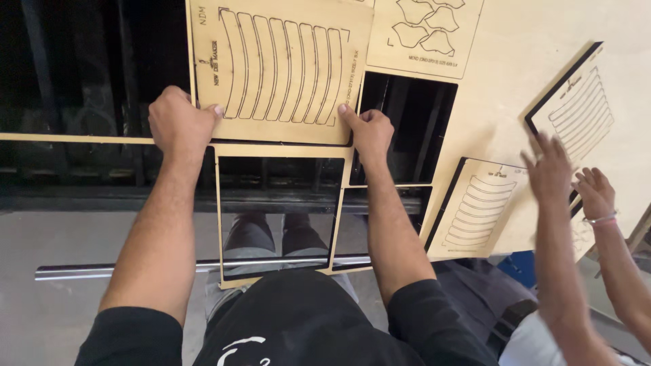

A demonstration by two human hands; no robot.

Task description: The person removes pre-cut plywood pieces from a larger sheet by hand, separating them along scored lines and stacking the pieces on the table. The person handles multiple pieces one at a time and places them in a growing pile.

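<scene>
Workshop, wood-cutting kind. Big thin plywood sheet (515,61) lying over dark metal machine frame (81,88), square holes showing where panels got cut out. Cut panel (281,68) showing thin burnt lines of curved strips. Steel bar (135,270) running along near edge. Grey concrete floor (41,312) showing underneath.

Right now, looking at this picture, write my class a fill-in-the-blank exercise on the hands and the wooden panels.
1. The left hand and right hand hold one cut panel by its ____ edge.
2. The curved strips outlined on that panel run side by ____.
3. A co-worker's hands reach in from the ____ side.

Missing words: lower; side; right
</scene>
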